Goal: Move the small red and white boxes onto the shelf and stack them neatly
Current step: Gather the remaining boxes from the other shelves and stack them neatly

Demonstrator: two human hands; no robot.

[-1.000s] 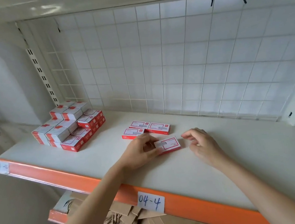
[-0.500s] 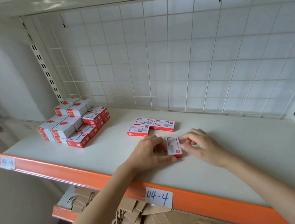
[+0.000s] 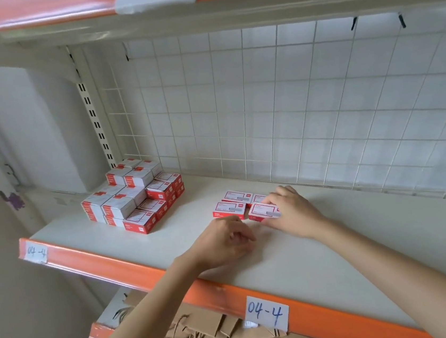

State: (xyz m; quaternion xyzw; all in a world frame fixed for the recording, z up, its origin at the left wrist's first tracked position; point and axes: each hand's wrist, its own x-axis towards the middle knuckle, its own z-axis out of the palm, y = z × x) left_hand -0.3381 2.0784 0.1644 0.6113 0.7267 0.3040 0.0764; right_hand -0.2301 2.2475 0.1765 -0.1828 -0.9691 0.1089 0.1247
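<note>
On the white shelf with an orange front edge, backed by white wire mesh, a small red-and-white box is held by the right hand mid-surface among three others, while the left hand is loosely curled, holding nothing.

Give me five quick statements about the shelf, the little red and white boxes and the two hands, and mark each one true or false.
1. The right hand grips a box beside the flat boxes on the shelf. True.
2. The left hand holds a box. False: its fingers are loosely curled and hold nothing.
3. The large stack sits at the shelf's left end. True.
4. The paper label reads 02-1. False: it reads 04-4.
5. The shelf's front edge is blue. False: it is orange.
</note>
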